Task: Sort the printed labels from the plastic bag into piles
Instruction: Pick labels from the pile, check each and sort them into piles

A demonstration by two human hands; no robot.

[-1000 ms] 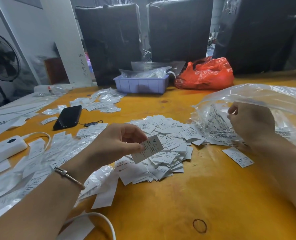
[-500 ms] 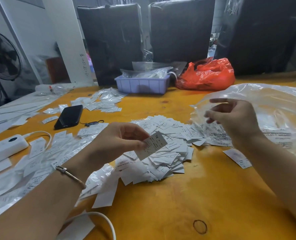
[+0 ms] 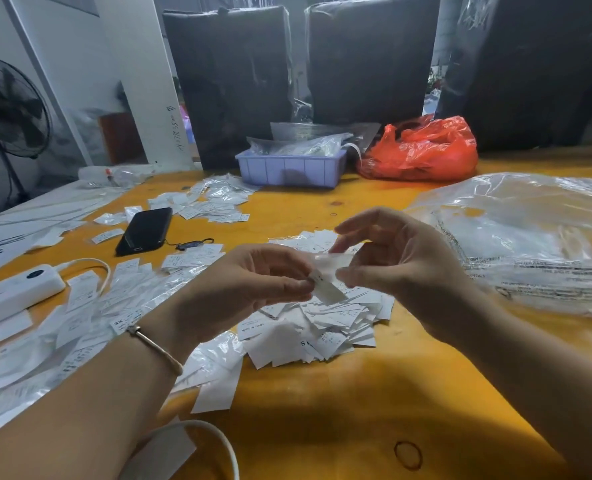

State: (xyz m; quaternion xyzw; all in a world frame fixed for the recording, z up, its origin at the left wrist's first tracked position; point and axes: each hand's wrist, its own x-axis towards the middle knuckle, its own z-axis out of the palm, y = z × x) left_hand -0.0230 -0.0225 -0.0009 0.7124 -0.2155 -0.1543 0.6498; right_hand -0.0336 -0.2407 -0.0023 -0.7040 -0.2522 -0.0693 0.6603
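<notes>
My left hand pinches a small white printed label above the middle of the yellow table. My right hand meets it from the right, thumb and fingers touching the same label and a small clear sleeve on it. Under both hands lies a heap of white labels. The large clear plastic bag lies at the right, apart from my hands. More labels in clear sleeves spread out on the left, and another small pile lies farther back.
A black phone and a white power bank with a white cable lie at the left. A lilac tray and a red bag stand at the back. Black wrapped bundles rise behind; a fan stands far left.
My right hand left the plastic bag and moved left to meet my left hand at the label. My left hand rose slightly with the label.
</notes>
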